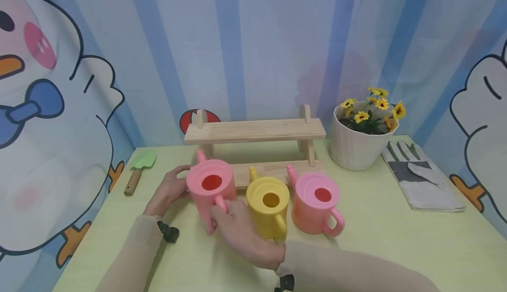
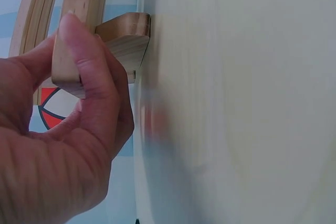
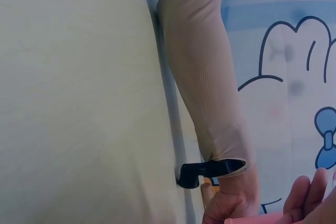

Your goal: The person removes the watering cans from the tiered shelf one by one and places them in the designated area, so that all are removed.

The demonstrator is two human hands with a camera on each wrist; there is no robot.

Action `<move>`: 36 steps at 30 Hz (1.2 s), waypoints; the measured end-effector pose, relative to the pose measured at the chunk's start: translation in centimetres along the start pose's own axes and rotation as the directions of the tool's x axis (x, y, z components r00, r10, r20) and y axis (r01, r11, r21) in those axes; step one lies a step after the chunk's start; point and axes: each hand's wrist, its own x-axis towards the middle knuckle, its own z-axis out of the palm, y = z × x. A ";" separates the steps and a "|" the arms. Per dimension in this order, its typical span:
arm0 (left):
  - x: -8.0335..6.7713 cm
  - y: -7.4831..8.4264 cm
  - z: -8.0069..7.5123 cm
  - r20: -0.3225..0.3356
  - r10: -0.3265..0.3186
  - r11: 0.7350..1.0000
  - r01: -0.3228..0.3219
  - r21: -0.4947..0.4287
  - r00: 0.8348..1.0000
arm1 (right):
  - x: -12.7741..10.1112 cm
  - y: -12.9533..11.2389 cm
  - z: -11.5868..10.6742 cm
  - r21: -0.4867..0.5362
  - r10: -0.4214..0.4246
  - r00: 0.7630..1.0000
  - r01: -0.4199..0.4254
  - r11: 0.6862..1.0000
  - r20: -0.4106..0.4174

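Three toy watering cans stand in a row on the pale green table: a pink can on the left, a yellow can in the middle, and a second pink can on the right. My right hand reaches across, and its fingers curl round the left pink can's handle. My left hand lies at that can's left side with the thumb toward its rim. The left wrist view shows this left hand loosely curved with nothing inside it. Only an edge of the pink can shows in the right wrist view.
A two-step wooden rack stands just behind the cans. A white pot of yellow flowers is at the back right, with grey gloves beside it. A green trowel lies at the left. Printed curtains close in the table.
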 end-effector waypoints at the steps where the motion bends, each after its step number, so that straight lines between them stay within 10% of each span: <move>1: 0.0 0.0 0.0 0.001 0.000 1.000 0.000 0.000 1.000 | 0.0 0.2 0.0 0.000 0.007 1.000 -0.007 1.000 0.002; 36: 0.3 0.1 0.1 0.008 -0.065 0.998 0.065 0.017 0.998 | 0.2 4.9 1.2 0.014 0.064 0.998 -0.064 0.998 -0.002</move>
